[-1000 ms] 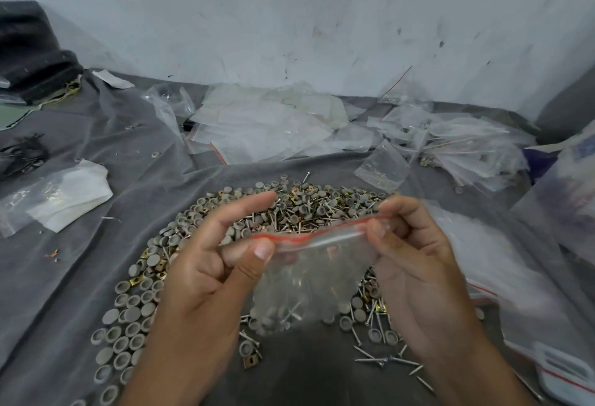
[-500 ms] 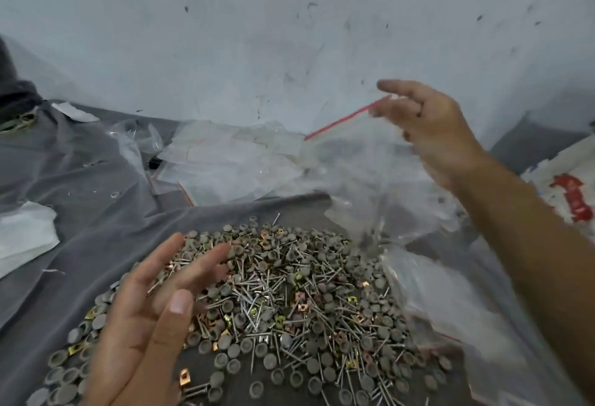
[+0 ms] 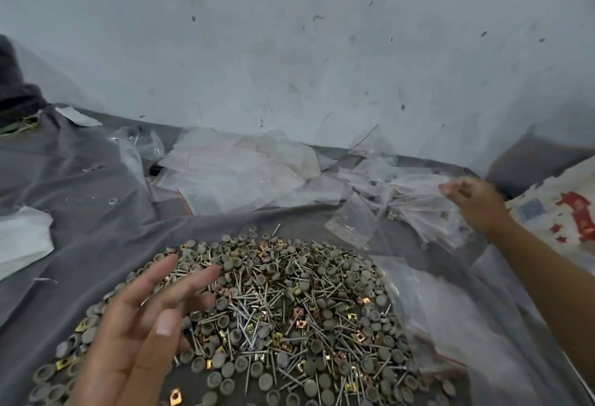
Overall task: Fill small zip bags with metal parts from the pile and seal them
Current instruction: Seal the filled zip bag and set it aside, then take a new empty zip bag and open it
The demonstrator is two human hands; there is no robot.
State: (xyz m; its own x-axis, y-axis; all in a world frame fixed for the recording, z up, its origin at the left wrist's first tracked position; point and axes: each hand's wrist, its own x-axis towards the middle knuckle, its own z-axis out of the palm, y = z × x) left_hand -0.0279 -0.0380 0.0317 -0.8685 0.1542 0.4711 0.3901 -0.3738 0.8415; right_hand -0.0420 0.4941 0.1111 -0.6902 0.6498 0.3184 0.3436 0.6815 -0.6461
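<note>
A broad pile of metal parts (image 3: 273,302), made of nails, grey round caps and brass clips, lies on a grey cloth (image 3: 80,212). My left hand (image 3: 138,334) hovers over the pile's left side with fingers spread and straight, holding nothing. My right hand (image 3: 476,202) reaches far right to a heap of filled zip bags (image 3: 428,212). Its fingers are loosely curled and its fingertips touch the edge of a clear bag lying there. One small bag (image 3: 352,225) with a few parts lies just beyond the pile.
Flat empty zip bags (image 3: 231,173) are heaped along the wall behind the pile. A large clear plastic bag (image 3: 450,325) lies at the pile's right edge. White paper (image 3: 22,238) sits at the left, and a printed white sack (image 3: 560,212) at the right.
A second ago both hands held the zip bag by its red strip. The left hand let go and dropped to the pile. The right hand carried the bag up, then down onto the heap.
</note>
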